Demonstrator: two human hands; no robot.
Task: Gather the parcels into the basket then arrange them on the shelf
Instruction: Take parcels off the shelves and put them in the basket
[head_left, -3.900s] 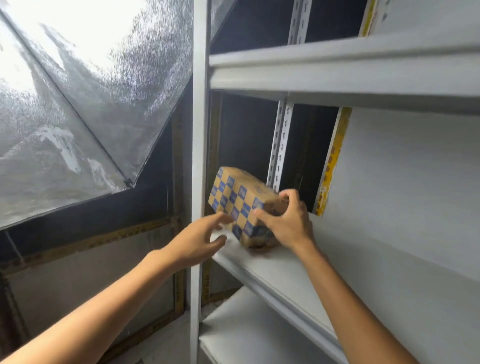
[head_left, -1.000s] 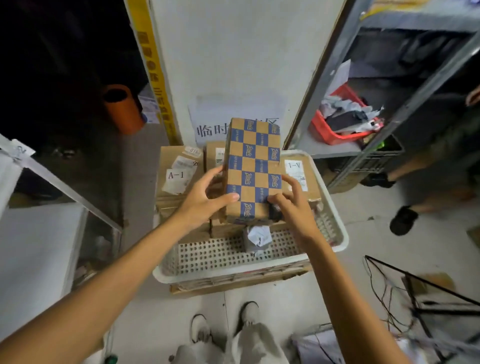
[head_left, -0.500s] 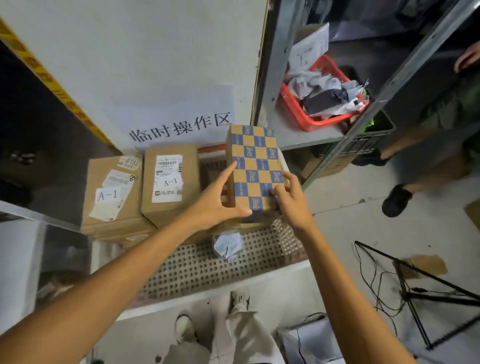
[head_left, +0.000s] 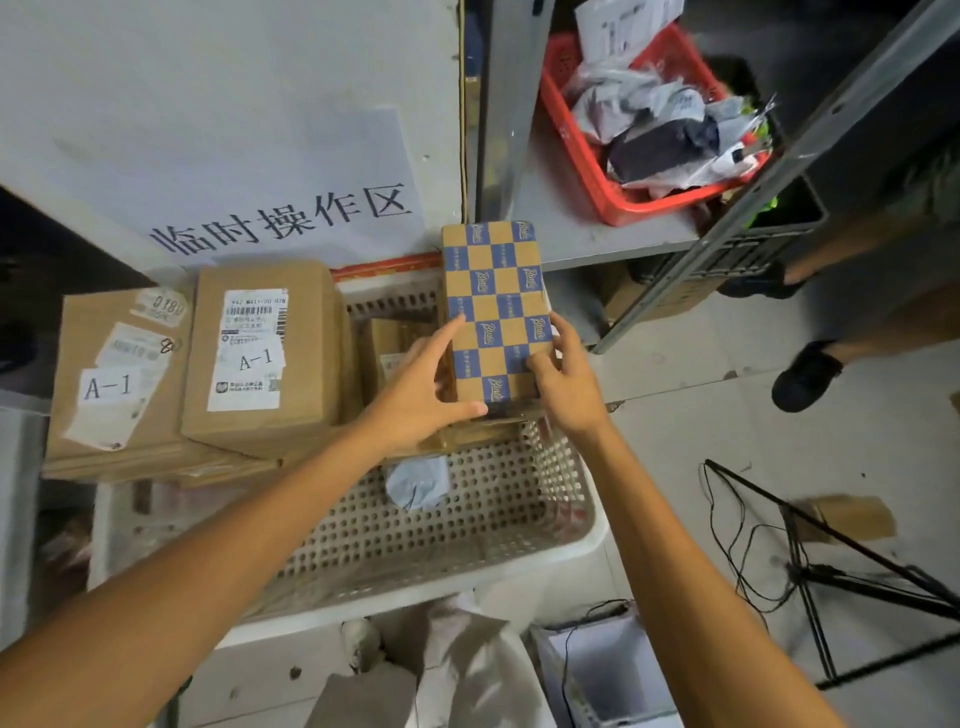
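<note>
While both hands grip it, the checkered box (head_left: 496, 312) stands over the far right part of the white basket (head_left: 582, 540). The left hand (head_left: 415, 395) clasps its left edge, fingers spread; the right hand (head_left: 566, 384) pinches its right lower corner. Two brown A-1 parcels (head_left: 260, 358) lie stacked left of it.

You are looking at a box (head_left: 495, 312) showing blue and tan squares like a checkerboard. The basket (head_left: 467, 525) is looking white with little holes all over. Two plain brown boxes (head_left: 260, 358) are wearing white labels. A red basket (head_left: 582, 150) is sitting behind.
</note>
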